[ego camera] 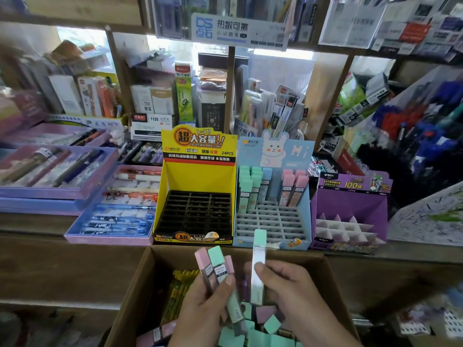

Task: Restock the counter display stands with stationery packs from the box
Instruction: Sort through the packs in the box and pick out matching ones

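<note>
Over the open cardboard box my left hand grips a bunch of three slim packs, pink and mint. My right hand pinches one mint pack upright, its top near the front edge of the light-blue rabbit stand. That stand holds several mint, blue and pink packs in its back rows; its front slots are bare. The yellow stand to its left shows only an empty black grid. The box holds several mint, pink and yellow packs.
A purple stand with white dividers sits right of the blue one. Trays of pens and purple pen boxes fill the counter on the left. Crowded shelves of stationery rise behind, and bundles of blue pens lie at the right.
</note>
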The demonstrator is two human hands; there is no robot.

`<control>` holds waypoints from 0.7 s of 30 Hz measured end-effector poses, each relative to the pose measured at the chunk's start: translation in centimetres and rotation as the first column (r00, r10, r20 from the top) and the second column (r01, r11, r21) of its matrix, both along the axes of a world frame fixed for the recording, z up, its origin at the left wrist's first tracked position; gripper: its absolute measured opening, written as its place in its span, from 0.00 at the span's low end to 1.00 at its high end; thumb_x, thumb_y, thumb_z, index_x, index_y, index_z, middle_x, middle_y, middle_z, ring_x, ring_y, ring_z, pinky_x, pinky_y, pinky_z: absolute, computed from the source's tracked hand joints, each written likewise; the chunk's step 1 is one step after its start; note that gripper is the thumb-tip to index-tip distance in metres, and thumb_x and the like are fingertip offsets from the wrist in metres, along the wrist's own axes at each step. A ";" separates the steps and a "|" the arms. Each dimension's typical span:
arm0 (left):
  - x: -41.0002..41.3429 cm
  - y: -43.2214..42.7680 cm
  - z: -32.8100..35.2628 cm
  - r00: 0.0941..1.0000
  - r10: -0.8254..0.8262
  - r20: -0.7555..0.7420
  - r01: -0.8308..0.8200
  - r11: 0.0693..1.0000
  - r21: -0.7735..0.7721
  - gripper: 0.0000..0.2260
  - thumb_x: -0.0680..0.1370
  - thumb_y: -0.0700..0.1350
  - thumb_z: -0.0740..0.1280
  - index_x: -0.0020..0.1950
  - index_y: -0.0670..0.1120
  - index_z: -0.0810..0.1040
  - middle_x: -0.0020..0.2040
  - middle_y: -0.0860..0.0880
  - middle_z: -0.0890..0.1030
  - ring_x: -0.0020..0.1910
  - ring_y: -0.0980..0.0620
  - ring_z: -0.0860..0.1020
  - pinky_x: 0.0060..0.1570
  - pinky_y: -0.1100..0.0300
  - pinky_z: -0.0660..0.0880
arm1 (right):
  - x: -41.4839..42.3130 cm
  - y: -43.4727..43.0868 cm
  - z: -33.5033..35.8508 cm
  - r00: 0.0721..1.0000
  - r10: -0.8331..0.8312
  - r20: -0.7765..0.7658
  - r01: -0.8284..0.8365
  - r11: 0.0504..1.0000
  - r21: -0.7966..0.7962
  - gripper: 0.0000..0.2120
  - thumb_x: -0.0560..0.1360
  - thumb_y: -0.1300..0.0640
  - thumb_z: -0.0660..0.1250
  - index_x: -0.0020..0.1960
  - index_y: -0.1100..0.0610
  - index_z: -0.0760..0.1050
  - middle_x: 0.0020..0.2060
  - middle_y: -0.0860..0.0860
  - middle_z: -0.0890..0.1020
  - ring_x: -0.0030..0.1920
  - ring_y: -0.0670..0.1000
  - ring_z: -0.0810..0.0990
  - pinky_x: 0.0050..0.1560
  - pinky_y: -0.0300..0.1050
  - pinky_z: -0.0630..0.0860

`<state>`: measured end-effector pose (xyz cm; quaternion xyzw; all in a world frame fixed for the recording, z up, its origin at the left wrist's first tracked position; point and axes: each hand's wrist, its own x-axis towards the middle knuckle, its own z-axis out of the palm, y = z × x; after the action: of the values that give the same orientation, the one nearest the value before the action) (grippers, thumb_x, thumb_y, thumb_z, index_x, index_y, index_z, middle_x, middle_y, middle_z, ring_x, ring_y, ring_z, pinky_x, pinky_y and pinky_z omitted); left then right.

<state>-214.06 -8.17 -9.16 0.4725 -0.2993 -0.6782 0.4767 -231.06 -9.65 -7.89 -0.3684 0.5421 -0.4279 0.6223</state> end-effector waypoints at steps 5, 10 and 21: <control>0.6 -0.5 1.0 1.000 0.028 -0.004 -0.029 0.999 -0.040 0.11 0.81 0.40 0.67 0.61 0.49 0.82 0.47 0.38 0.87 0.46 0.38 0.87 0.47 0.47 0.83 | -1.4 -1.2 1.5 0.995 -0.005 -0.105 -0.008 0.993 -0.119 0.09 0.78 0.49 0.71 0.55 0.47 0.87 0.45 0.51 0.88 0.47 0.53 0.85 0.54 0.50 0.81; 1.0 -1.6 3.0 0.997 0.083 0.001 -0.082 0.989 -0.124 0.08 0.75 0.48 0.73 0.53 0.54 0.86 0.36 0.42 0.83 0.33 0.46 0.82 0.33 0.59 0.79 | -2.4 -3.3 3.6 0.956 -0.075 -0.282 -0.017 0.950 -0.311 0.06 0.77 0.54 0.74 0.53 0.48 0.86 0.45 0.48 0.88 0.44 0.48 0.85 0.41 0.36 0.79; 1.4 -3.6 2.3 0.983 0.184 -0.012 -0.184 0.982 -0.031 0.22 0.73 0.55 0.71 0.55 0.38 0.82 0.31 0.45 0.77 0.27 0.50 0.75 0.26 0.58 0.71 | -2.5 -8.6 5.9 0.876 -0.282 -0.390 0.042 0.852 -0.522 0.03 0.77 0.61 0.74 0.47 0.55 0.82 0.39 0.48 0.87 0.38 0.44 0.86 0.38 0.35 0.81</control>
<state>-212.66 -11.76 -6.88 0.4875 -0.2632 -0.6284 0.5461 -233.56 -18.24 -2.00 -0.5571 0.5726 -0.5078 0.3225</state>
